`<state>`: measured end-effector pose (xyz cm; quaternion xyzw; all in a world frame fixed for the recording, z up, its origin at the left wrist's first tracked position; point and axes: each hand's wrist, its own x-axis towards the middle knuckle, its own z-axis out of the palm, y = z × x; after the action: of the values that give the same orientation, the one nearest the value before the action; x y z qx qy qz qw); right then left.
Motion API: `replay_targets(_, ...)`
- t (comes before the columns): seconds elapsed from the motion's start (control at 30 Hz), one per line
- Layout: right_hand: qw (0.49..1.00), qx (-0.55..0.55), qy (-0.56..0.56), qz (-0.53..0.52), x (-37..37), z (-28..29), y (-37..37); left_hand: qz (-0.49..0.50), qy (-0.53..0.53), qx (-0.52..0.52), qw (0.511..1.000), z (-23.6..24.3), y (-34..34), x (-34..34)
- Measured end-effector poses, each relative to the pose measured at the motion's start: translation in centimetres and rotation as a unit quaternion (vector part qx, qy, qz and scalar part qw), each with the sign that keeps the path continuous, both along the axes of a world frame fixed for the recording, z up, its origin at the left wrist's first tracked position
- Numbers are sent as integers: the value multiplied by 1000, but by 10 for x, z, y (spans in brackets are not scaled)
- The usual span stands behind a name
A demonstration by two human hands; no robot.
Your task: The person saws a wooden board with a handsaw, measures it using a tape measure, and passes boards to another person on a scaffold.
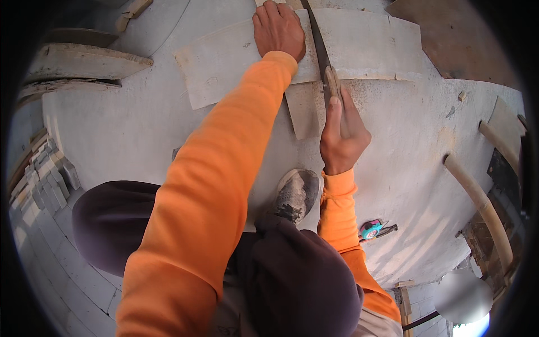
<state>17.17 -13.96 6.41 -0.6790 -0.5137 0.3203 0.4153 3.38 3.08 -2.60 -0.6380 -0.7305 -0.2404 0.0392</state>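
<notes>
a pale dusty slab [140, 129] bears a thin board [224, 73] and tape measure [371, 229].

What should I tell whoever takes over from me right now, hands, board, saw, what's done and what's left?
Left hand: flat on the board, pinning it to the slab.
Right hand: gripping the saw handle, blade across the board beside the left hand.
Shoe stands on the slab just below the board.
Tape measure lies by the right elbow.
Done: saw is set into the board.
Left: how far the cut runs cannot be told.

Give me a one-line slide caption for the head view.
Left hand pins a pale board flat while the right hand works a handsaw across it.
</notes>
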Motion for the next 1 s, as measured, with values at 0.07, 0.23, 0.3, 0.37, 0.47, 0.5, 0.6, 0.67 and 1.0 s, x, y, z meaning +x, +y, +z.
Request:
replay_targets(0.07, 999, -11, -41, 3, 11, -3, -42, 6, 18, -15, 1000, -2, -4, -2)
replay_targets(0.23, 996, -67, -51, 3, 38, 21, -152, 12, 38, 5, 999, 3, -6, -13)
replay_targets(0.3, 999, -38, -37, -11, 19, -3, -79, 7, 52, -1, 999, 5, -1, -10)
replay_targets(0.37, 999, 28, -18, -17, 3, -11, 4, 4, 22, 13, 1000, 0, 9, 4)
replay_targets(0.47, 1000, 4, -9, -5, -1, -11, -14, 10, 31, -7, 999, -7, -5, -8)
replay_targets(0.5, 1000, -6, -27, 2, 6, -7, -34, 13, 30, -11, 999, -6, -2, -7)
replay_targets(0.6, 998, -9, -63, 8, 39, 7, -148, 10, 32, 22, 999, 1, 2, -10)
replay_targets(0.67, 998, -37, -41, -16, 40, 11, -165, 11, 34, 4, 999, 3, 0, -11)
replay_targets(1.0, 998, 15, -54, 11, 21, -16, -94, 14, 56, -30, 998, 0, -1, -16)
